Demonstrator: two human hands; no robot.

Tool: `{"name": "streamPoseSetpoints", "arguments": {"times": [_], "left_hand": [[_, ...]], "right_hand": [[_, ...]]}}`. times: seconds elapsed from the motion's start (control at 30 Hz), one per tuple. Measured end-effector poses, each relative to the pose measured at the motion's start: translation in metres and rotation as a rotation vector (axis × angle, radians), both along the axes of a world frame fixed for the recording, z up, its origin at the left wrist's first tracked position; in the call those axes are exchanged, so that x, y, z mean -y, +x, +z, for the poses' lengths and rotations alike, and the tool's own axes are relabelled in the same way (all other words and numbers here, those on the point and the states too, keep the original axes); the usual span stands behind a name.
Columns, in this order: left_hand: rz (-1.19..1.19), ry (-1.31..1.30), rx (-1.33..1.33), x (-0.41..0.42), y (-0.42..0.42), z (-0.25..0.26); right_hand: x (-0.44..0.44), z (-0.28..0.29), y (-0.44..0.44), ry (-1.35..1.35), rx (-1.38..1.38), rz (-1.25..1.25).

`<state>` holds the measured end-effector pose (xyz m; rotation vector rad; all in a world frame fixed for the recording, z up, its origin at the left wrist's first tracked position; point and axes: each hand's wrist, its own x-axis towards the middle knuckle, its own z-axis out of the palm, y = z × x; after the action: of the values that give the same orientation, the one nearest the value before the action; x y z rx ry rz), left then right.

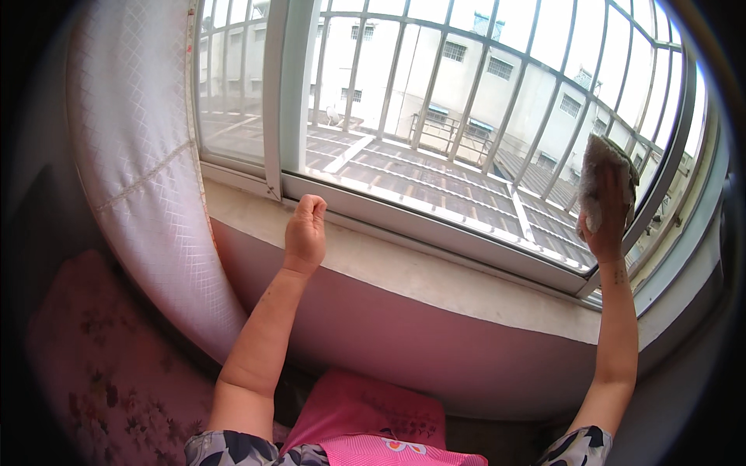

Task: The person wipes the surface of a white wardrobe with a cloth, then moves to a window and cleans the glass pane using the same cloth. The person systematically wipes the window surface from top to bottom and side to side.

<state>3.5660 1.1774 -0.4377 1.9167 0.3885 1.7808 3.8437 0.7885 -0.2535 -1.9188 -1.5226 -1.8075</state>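
My right hand [605, 209] presses a whitish, fluffy cloth [593, 169] against the right part of a sliding window's glass pane [431, 157], close to the metal side frame. The fingers lie spread over the cloth, and its far edge is folded. My left hand [305, 236] is curled into a fist above the windowsill [373, 256], near the lower corner where the two sashes overlap. Nothing shows in that fist. The pane's lower aluminium rail [431, 215] runs between my two hands.
A white patterned curtain [145, 145] hangs at the left, beside a floral-patterned cloth surface [111, 373]. Metal security bars [425, 93] stand outside the glass, over a corrugated roof [419, 180]. Below the sill is a pink-tinted wall [431, 338]. My pink apron [373, 408] bears writing.
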Motion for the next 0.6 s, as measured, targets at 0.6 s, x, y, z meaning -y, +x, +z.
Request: {"name": "streamPoseSetpoints", "arguments": {"times": [0.6], "left_hand": [[-0.105,-0.153,-0.125,0.009,-0.006,0.001]], "right_hand": [[-0.316,-0.060,-0.129,-0.225,0.654,-0.194]]}}
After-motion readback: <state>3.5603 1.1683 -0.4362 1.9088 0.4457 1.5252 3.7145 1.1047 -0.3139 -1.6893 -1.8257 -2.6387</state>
